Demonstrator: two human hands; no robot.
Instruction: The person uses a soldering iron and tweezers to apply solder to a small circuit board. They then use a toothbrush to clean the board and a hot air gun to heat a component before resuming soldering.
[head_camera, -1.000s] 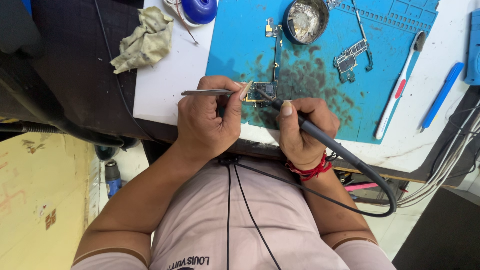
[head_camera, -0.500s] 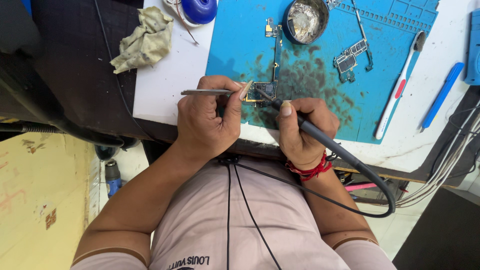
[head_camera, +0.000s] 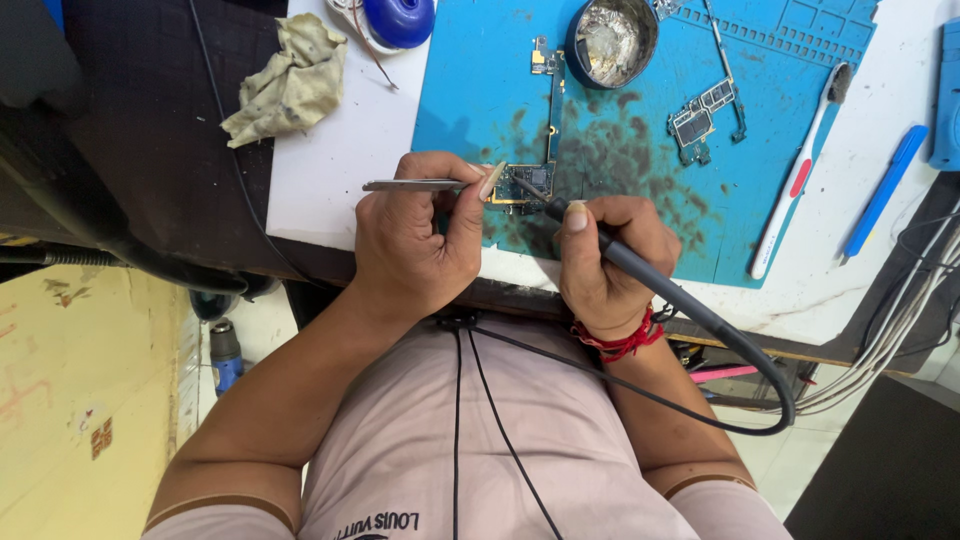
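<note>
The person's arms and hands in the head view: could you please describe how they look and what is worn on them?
Both arms are bare from hand to upper arm, where short pale pink sleeves with a darker brown band begin. The left hand wears nothing. The right hand has a red thread band wound round the wrist. No gloves or rings show on the fingers.

— Could you see where the soldering iron (head_camera: 640, 275) tip met the circuit board (head_camera: 528, 184)?
— No, too small. The left hand (head_camera: 415, 235) hid the tweezers' (head_camera: 415, 185) front; the picture's edge cut the blue box (head_camera: 948, 95).
</note>
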